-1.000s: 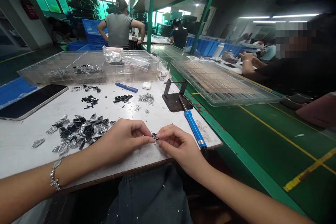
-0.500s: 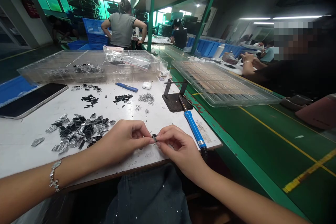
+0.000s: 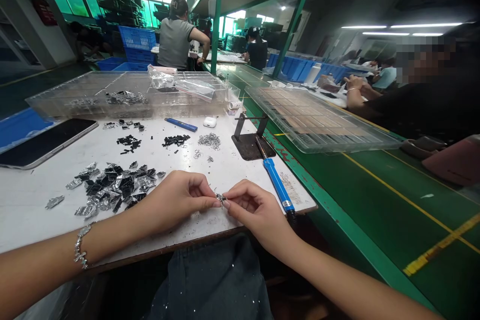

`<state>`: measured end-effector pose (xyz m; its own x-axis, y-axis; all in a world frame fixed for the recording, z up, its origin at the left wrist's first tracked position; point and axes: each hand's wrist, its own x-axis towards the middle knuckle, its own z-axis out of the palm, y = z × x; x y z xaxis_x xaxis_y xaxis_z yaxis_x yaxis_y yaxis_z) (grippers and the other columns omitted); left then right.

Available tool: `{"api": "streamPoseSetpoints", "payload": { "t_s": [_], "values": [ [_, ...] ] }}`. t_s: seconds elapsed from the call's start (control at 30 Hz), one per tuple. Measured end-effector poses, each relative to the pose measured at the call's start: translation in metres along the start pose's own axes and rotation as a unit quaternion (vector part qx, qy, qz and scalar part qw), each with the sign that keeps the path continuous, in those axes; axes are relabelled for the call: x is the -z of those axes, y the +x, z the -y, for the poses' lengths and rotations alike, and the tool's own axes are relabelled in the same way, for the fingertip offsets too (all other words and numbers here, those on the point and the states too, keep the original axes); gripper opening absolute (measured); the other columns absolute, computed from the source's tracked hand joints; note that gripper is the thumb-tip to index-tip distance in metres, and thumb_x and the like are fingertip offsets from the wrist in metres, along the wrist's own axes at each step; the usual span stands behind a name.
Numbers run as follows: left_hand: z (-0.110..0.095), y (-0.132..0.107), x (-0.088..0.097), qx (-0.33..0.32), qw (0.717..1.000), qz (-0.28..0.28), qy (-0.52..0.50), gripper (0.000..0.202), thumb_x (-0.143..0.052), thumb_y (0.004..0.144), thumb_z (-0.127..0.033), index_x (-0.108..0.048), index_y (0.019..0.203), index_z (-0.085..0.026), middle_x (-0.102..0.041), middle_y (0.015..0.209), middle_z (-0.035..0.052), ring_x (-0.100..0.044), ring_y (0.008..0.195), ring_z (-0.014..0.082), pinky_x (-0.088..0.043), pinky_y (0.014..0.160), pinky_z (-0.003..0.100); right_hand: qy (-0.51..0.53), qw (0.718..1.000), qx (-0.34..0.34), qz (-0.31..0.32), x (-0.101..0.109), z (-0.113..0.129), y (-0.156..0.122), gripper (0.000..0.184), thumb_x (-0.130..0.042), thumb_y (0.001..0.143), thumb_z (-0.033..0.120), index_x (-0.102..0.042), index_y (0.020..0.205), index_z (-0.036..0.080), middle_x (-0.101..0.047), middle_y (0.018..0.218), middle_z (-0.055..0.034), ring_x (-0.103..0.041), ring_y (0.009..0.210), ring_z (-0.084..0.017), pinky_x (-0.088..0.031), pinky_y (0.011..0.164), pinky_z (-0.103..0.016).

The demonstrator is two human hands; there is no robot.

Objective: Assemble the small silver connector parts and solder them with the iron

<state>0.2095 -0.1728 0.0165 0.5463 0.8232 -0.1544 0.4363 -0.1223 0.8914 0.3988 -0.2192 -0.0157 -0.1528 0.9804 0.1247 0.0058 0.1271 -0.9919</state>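
The left grip (image 3: 190, 193) and right grip (image 3: 255, 206) pinched one small silvery piece (image 3: 221, 199) between them, its handling apparently unfinished. Left of them, a black-and-silver heap (image 3: 119, 186) lay loose; beyond, black bits (image 3: 175, 140) and fine metal bits (image 3: 209, 141) sat unheld, so plenty seemed left.

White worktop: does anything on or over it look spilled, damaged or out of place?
Brown specks mar the white worktop near its right edge, beside the blue-handled tool, perhaps stains or scorching. One silvery piece lies apart, left of the heap, possibly a stray. Nothing else stands out; the held part is too small to judge.
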Motion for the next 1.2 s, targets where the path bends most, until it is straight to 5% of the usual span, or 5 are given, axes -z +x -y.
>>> {"api": "streamPoseSetpoints", "payload": {
  "t_s": [0.37, 0.73, 0.97, 1.2],
  "values": [
    [0.000, -0.004, -0.004, -0.044, 0.998, -0.029, 0.043, 0.022, -0.068, 0.076, -0.038, -0.064, 0.068, -0.017, -0.068, 0.070, 0.0009, -0.059, 0.068, 0.0167, -0.043, 0.062, 0.026, 0.074, 0.992, -0.105, 0.006, 0.000, 0.012, 0.005, 0.021, -0.077, 0.067, 0.031, -0.063, 0.074, 0.017, -0.057, 0.062, 0.0040, -0.051, 0.054, -0.008, -0.037, 0.051, -0.022],
    [0.001, -0.004, -0.003, -0.110, 0.985, -0.068, 0.113, 0.020, -0.066, 0.078, -0.039, -0.060, 0.082, -0.020, -0.060, 0.066, -0.0029, -0.055, 0.062, 0.0137, -0.041, 0.056, 0.024, 0.108, 0.986, -0.123, 0.034, 0.005, 0.013, 0.008, 0.022, -0.076, 0.069, 0.029, -0.060, 0.078, 0.016, -0.063, 0.060, 0.0031, -0.057, 0.057, -0.010, -0.043, 0.059, -0.023],
    [0.003, -0.006, -0.001, -0.320, 0.915, -0.089, 0.228, 0.012, -0.053, 0.089, -0.020, -0.057, 0.101, -0.021, -0.060, 0.097, 0.0029, -0.057, 0.083, 0.0133, -0.045, 0.071, 0.024, 0.117, 0.986, -0.116, 0.037, 0.005, 0.011, 0.009, 0.023, -0.075, 0.071, 0.030, -0.059, 0.080, 0.016, -0.063, 0.061, 0.0030, -0.058, 0.058, -0.010, -0.044, 0.059, -0.023],
    [0.009, -0.005, -0.001, -0.396, 0.832, -0.126, 0.367, 0.010, -0.050, 0.091, -0.020, -0.056, 0.099, -0.017, -0.064, 0.096, 0.0058, -0.061, 0.085, 0.0192, -0.045, 0.072, 0.030, 0.090, 0.989, -0.113, 0.017, 0.003, 0.012, 0.007, 0.026, -0.075, 0.070, 0.034, -0.058, 0.076, 0.016, -0.059, 0.060, 0.0042, -0.054, 0.056, -0.009, -0.042, 0.057, -0.022]
  ]
}}
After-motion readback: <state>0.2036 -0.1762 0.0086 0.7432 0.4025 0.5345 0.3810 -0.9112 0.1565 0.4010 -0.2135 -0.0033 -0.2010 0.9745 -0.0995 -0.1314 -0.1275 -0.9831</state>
